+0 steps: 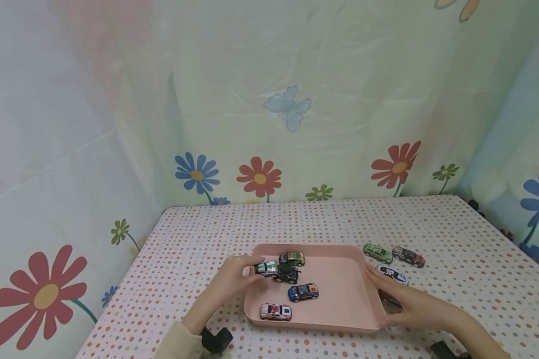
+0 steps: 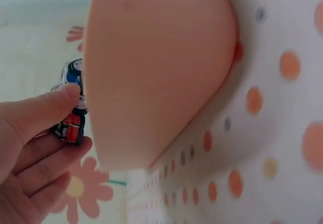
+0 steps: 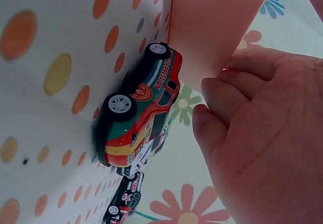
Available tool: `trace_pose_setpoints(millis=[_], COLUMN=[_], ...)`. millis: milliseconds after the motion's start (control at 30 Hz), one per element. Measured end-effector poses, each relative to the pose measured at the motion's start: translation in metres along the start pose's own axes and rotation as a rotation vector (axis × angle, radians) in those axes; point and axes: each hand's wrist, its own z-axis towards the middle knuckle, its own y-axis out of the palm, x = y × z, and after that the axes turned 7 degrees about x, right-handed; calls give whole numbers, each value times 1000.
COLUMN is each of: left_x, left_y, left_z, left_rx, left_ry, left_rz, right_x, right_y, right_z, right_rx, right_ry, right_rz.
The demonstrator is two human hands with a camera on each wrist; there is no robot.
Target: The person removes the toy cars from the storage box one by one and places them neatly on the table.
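Observation:
My left hand (image 1: pixel 233 275) reaches over the left rim of a pink tray (image 1: pixel 334 286) and pinches a green-and-silver toy car (image 1: pixel 265 268) between thumb and fingers. In the left wrist view the thumb lies on a toy car (image 2: pixel 75 77), partly hidden behind the tray's wall. Close by it in the tray are a black toy vehicle (image 1: pixel 287 273) and a dark green-and-yellow car (image 1: pixel 293 259). A blue car (image 1: pixel 303 292) and a white-and-red car (image 1: pixel 276 312) also lie inside. At the tray's right side, my right hand (image 1: pixel 415 305) rests with extended fingers against the rim.
Right of the tray stand a green car (image 1: pixel 378 253), a dark red-and-black car (image 1: pixel 408 257) and a white car (image 1: pixel 393 274). A red-and-green car (image 3: pixel 146 108) sits beside the tray under my right hand. A dotted cloth (image 1: pixel 206 234) covers the table.

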Motion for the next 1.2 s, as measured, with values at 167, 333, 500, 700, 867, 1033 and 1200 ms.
trace_pose_setpoints(millis=[167, 333, 500, 700, 867, 1033, 1200], left_x=[-17, -34, -48, -55, -58, -61, -64], left_y=[-11, -14, -10, -9, -8, -6, -4], left_z=[-1, -2, -5, -8, -9, -10, -10], left_rx=[92, 158, 140, 146, 116, 91, 59], left_ry=[-68, -163, -249, -299, -327, -342, -333], left_rz=[-22, 43, 31, 25, 59, 83, 101], right_x=[0, -1, 0, 1, 1, 3, 3], right_y=[0, -1, 0, 1, 2, 1, 0], right_z=[0, 0, -1, 0, 0, 0, 0], right_rx=[-4, -6, -3, 11, 17, 10, 0], right_ry=[4, 4, 2, -12, -11, -19, -27], right_rz=[16, 25, 25, 2, -1, 16, 27])
